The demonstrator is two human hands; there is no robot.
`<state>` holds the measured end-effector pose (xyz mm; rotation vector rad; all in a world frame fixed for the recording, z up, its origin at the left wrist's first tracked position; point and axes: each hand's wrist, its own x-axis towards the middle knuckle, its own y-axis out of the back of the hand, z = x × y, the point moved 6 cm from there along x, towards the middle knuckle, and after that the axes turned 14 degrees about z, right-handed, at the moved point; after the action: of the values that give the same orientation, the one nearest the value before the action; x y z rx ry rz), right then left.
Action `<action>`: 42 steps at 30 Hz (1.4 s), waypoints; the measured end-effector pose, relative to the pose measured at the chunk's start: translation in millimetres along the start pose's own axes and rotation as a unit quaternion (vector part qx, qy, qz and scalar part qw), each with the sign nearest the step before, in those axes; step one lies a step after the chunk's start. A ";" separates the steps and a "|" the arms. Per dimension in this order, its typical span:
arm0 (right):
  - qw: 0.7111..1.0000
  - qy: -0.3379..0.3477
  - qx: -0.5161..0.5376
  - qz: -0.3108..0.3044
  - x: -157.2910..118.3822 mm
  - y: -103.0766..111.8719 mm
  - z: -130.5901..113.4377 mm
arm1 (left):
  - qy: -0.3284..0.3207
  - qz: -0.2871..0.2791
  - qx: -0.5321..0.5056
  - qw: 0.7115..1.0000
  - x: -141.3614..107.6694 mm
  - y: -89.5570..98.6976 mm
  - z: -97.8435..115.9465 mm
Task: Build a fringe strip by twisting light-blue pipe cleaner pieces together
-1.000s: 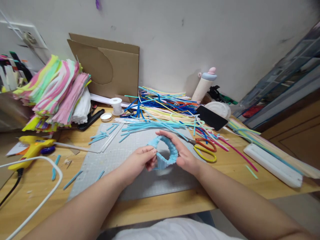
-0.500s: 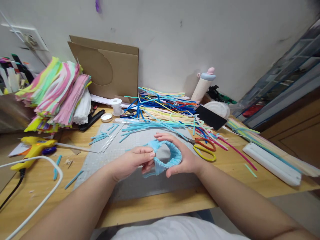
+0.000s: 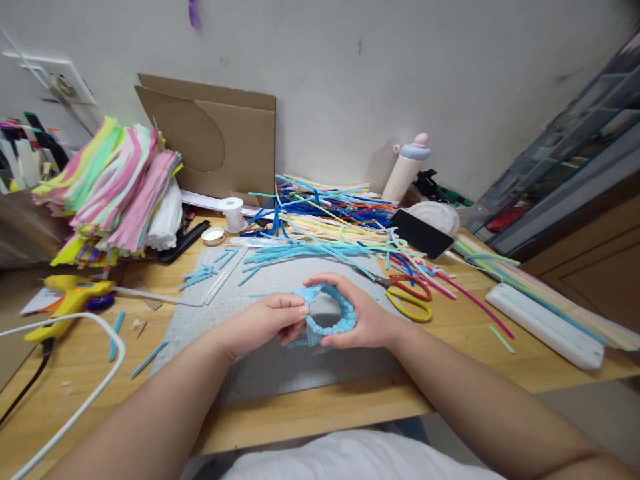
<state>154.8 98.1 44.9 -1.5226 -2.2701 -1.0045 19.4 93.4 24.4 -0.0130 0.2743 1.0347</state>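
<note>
Between my hands, over the grey mat (image 3: 280,373), is a light-blue ring made of pipe cleaners (image 3: 345,313), its opening facing up toward me. My left hand (image 3: 275,317) pinches the ring's left side between thumb and fingers. Curved around the right side, my right hand (image 3: 367,313) has its fingers along the far edge and its thumb along the near one. Loose blue ends stick out to the left, partly hidden behind my left fingers. Several light-blue pipe cleaners (image 3: 295,252) lie across the back of the mat.
Scissors (image 3: 413,300) with red and yellow handles lie right of the mat. A yellow glue gun (image 3: 75,297) with a cable is on the left. Pipe cleaner bundles (image 3: 120,180), a cardboard piece (image 3: 240,140), a bottle (image 3: 405,170), a phone (image 3: 423,233) and a white power strip (image 3: 545,327) surround the mat.
My right hand has shifted slightly left, and its thumb and fingers have closed more snugly around the ring. The ring has moved a little left with it. My left hand keeps its pinch.
</note>
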 end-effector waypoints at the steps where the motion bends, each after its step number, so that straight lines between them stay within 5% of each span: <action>1: 1.000 -0.001 0.000 -0.002 0.0 -0.6 -0.4 | 0.001 -0.002 0.006 1.000 -0.1 -0.3 0.1; 15: 1.000 -0.008 0.015 -0.023 -1.6 -3.3 2.5 | -0.020 -0.019 0.044 0.999 -0.4 -3.4 -1.6; 17: 1.000 -0.017 0.017 0.002 -2.1 -1.7 6.6 | -0.045 0.015 0.069 0.997 1.5 2.7 1.4; 20: 0.991 -0.076 0.074 0.076 -2.4 1.9 21.0 | -0.148 0.161 0.184 0.958 1.9 21.8 15.0; 23: 0.932 -0.235 0.237 0.142 -5.2 -1.2 43.0 | -0.258 0.266 0.342 0.864 -5.2 28.1 29.2; 27: 0.773 -0.435 0.449 0.107 -13.7 -22.3 51.2 | -0.312 0.209 0.478 0.794 -7.1 13.9 24.8; 29: 0.743 -0.448 0.485 0.105 -14.2 -23.3 48.2 | -0.312 0.187 0.517 0.775 -5.6 11.0 19.2; 34: 0.802 -0.347 0.469 0.125 -7.9 -12.0 42.3 | -0.290 0.232 0.481 0.794 0.4 19.3 14.7; 39: 0.869 -0.240 0.398 0.171 -5.4 -1.9 33.5 | -0.274 0.347 0.410 0.798 -5.3 25.4 20.3; 42: 0.886 -0.208 0.365 0.197 -6.8 1.8 30.1 | -0.283 0.342 0.392 0.806 -11.7 19.5 25.2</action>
<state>164.7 113.1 19.8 -1.7972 -2.0501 0.3080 2.7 97.0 53.8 1.2153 0.1352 1.5110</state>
